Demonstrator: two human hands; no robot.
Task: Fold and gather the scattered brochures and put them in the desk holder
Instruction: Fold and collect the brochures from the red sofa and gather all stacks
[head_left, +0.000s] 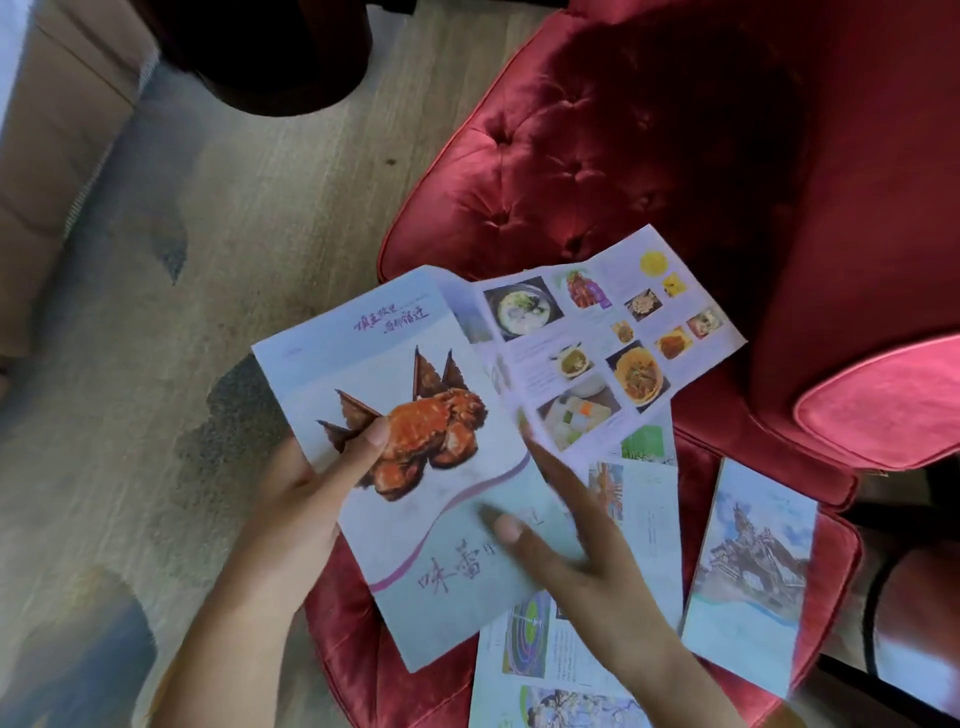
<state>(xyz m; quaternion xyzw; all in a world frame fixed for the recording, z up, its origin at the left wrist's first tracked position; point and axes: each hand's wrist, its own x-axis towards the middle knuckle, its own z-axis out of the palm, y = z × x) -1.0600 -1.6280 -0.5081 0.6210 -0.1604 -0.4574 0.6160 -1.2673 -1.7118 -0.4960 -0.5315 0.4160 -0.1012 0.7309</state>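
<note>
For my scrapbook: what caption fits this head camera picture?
Left hand and right hand fold a crab brochure over a red armchair.

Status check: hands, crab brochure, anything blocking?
Left hand pinching the crab brochure, thumb on top. Right hand flat on its lower panel. Food-photo panel still unfolded. Other brochures loose on red chair; holder not visible.

The right hand (566, 540) was smeared by motion blur, its fingers slipped beneath the crab brochure (415, 467), whose small print could not be read. Under that hand, an unfolded brochure (540, 654) ran off the bottom edge. Both forearms were cut off there too.
</note>
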